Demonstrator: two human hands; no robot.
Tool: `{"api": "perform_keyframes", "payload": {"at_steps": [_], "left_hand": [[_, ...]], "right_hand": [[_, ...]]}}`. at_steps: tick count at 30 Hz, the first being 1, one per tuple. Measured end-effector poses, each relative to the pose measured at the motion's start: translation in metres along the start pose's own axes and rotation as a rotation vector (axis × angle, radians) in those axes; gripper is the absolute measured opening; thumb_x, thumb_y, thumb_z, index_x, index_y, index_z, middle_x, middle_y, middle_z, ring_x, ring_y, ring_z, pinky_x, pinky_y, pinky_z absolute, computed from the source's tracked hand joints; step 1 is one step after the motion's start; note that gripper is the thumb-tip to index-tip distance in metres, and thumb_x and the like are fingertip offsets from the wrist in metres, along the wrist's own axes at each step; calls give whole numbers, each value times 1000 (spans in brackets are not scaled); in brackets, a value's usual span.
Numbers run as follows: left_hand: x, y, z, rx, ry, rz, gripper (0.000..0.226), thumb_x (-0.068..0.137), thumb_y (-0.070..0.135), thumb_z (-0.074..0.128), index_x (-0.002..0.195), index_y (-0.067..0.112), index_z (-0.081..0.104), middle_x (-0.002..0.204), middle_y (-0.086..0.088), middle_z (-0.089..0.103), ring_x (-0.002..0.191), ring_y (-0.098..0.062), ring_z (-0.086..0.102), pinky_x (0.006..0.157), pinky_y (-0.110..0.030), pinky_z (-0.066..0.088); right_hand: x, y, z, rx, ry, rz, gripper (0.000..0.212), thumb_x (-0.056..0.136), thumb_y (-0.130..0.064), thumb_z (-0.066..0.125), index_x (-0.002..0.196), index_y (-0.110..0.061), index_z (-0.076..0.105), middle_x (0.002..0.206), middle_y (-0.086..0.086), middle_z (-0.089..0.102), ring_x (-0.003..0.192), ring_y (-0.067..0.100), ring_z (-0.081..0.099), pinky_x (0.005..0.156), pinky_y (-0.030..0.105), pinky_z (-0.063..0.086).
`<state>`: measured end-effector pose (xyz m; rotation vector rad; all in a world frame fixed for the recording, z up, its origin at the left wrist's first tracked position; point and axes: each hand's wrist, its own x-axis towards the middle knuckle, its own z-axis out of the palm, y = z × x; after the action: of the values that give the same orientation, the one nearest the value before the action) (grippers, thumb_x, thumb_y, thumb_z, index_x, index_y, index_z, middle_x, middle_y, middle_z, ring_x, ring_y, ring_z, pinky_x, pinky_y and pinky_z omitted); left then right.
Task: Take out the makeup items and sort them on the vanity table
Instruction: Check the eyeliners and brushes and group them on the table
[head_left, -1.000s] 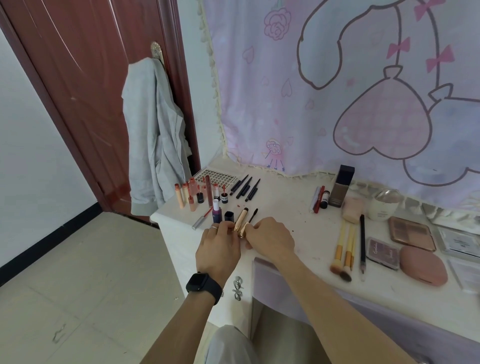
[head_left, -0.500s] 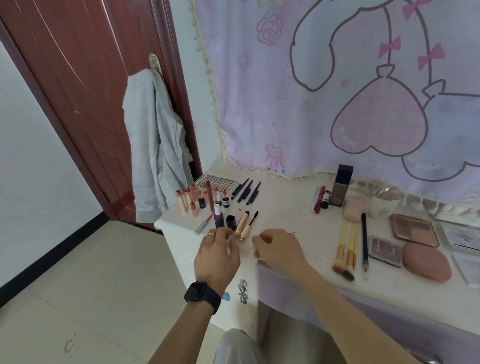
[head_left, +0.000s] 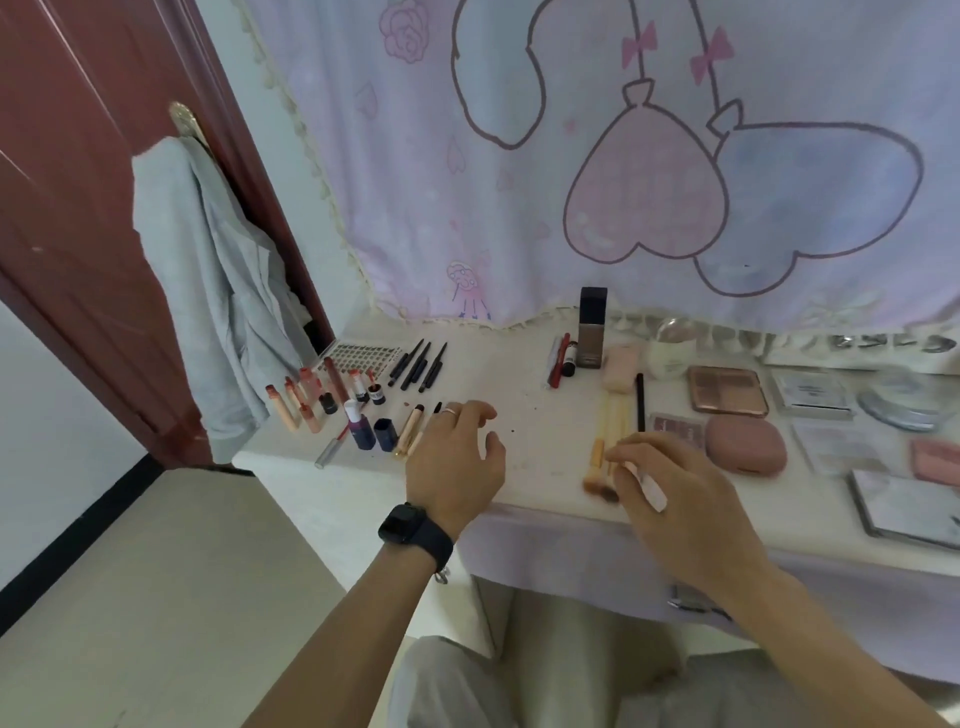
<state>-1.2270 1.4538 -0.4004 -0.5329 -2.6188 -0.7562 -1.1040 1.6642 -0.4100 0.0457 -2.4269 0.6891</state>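
Observation:
Makeup items lie in groups on the white vanity table (head_left: 519, 374). Peach and red lipsticks (head_left: 301, 405) stand at the left end, with two dark blue bottles (head_left: 374, 434) and gold tubes (head_left: 408, 436) beside them. My left hand (head_left: 454, 462), with a ring and a black watch, hovers open just right of the gold tubes. My right hand (head_left: 685, 499) is over the heads of the yellow-handled brushes (head_left: 605, 436), fingers curled. A pale streak shows at its thumb side, too blurred to identify. Eyeshadow palettes (head_left: 727, 389) and a pink compact (head_left: 745, 444) lie to the right.
Black pencils (head_left: 418, 364) and a sticker sheet (head_left: 358, 356) lie at the back left. A dark foundation bottle (head_left: 592, 327) stands by the pink curtain (head_left: 623, 156). A grey garment (head_left: 208, 291) hangs on the brown door. A lilac drawer front (head_left: 571, 540) faces my lap.
Both hands have left the gold tubes. My right hand has moved right, over the brush heads. My left hand has shifted slightly right and spread its fingers.

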Motion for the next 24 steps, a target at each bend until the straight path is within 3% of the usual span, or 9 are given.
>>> {"api": "perform_keyframes", "payload": {"at_steps": [2, 5, 7, 10, 14, 18, 20, 24], "left_hand": [[13, 15, 15, -29, -117, -13, 32, 92, 28, 57, 123, 24, 56, 117, 6, 59, 106, -15, 55, 71, -31, 50], [36, 28, 38, -84, -278, -113, 39, 93, 33, 55, 131, 23, 51, 126, 2, 55, 113, -18, 53, 87, -38, 51], [54, 33, 51, -90, -319, -153, 43, 94, 34, 55, 134, 19, 50, 130, -3, 54, 117, -22, 53, 96, -40, 48], [80, 39, 63, -76, -321, -201, 47, 96, 38, 54, 137, 16, 50, 131, -9, 55, 119, -28, 53, 101, -42, 47], [105, 40, 73, 65, -352, -237, 48, 96, 43, 52, 130, 9, 56, 123, -13, 60, 114, -32, 56, 95, -40, 49], [116, 43, 73, 121, -355, -247, 55, 93, 55, 51, 87, 4, 72, 79, -12, 67, 77, -30, 64, 68, -36, 53], [115, 46, 74, 92, -341, -277, 53, 91, 56, 56, 86, 7, 75, 81, -13, 71, 66, -25, 57, 64, -34, 51], [109, 52, 74, -23, -306, -333, 37, 87, 53, 65, 90, 18, 78, 86, -9, 73, 72, -24, 61, 73, -36, 56]], "right_hand": [[-10, 23, -4, -130, 59, -9, 17, 88, -15, 71, 105, -14, 75, 109, 1, 67, 96, 20, 62, 76, 28, 53], [-27, 52, -5, -250, 118, -7, 13, 87, -13, 73, 100, -14, 75, 104, 4, 64, 91, 23, 59, 67, 29, 52], [-34, 65, -3, -279, 169, -45, 5, 91, -14, 69, 92, -13, 74, 95, 3, 61, 83, 23, 55, 63, 31, 52], [-38, 73, 3, -307, 196, -99, 18, 95, -21, 60, 85, -10, 71, 84, 4, 61, 76, 23, 51, 66, 36, 50], [-36, 70, 5, -311, 165, -69, 20, 95, -27, 60, 85, -12, 70, 84, 4, 61, 76, 24, 51, 72, 35, 49], [-34, 70, 7, -295, 191, -69, 20, 94, -27, 61, 83, -12, 69, 82, 4, 60, 76, 24, 49, 72, 34, 47], [-35, 71, 7, -297, 190, -67, 21, 95, -27, 61, 83, -12, 69, 82, 4, 60, 75, 24, 49, 73, 35, 48], [-37, 71, 6, -306, 180, -65, 21, 95, -28, 60, 84, -12, 69, 82, 4, 60, 75, 24, 49, 71, 36, 48]]}}
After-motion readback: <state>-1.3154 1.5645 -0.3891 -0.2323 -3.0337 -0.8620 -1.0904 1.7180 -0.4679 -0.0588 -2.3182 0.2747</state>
